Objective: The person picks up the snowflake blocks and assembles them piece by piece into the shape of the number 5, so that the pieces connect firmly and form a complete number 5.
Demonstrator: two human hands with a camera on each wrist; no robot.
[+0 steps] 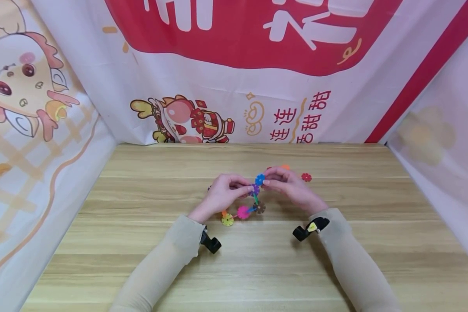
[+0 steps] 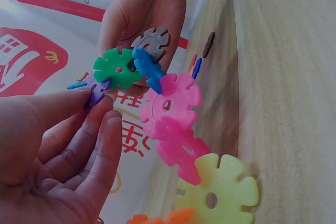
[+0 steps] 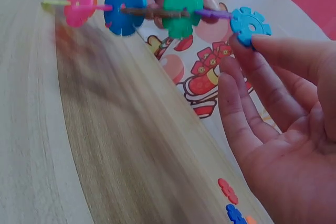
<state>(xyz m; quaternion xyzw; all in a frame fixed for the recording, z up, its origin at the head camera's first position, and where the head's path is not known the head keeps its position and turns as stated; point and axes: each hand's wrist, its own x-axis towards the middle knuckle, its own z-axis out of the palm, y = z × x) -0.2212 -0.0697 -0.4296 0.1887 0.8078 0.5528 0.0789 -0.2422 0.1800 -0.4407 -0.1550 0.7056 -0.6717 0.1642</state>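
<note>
A chain of notched plastic snowflake discs hangs between both hands above the wooden table. My left hand [image 1: 223, 190] pinches a purple disc [image 2: 96, 94] between thumb and fingers. At the chain's end, my right hand [image 1: 290, 186] pinches a light blue disc [image 3: 251, 26], which joins the purple one. Beyond the purple come a green disc [image 2: 118, 69], a brown disc [image 1: 259, 207], a blue disc [image 3: 125, 8] and pink discs [image 2: 176, 100]. A yellow disc [image 1: 227, 219] and an orange disc [image 2: 163, 217] follow, partly cut off in the left wrist view.
Loose discs lie on the table [image 1: 171, 169] beyond the right hand, among them a red disc [image 1: 306, 177], an orange disc [image 1: 284, 167] and a dark blue disc [image 3: 235, 214]. A printed cloth [image 1: 203, 78] stands behind the table, with more cloth at both sides.
</note>
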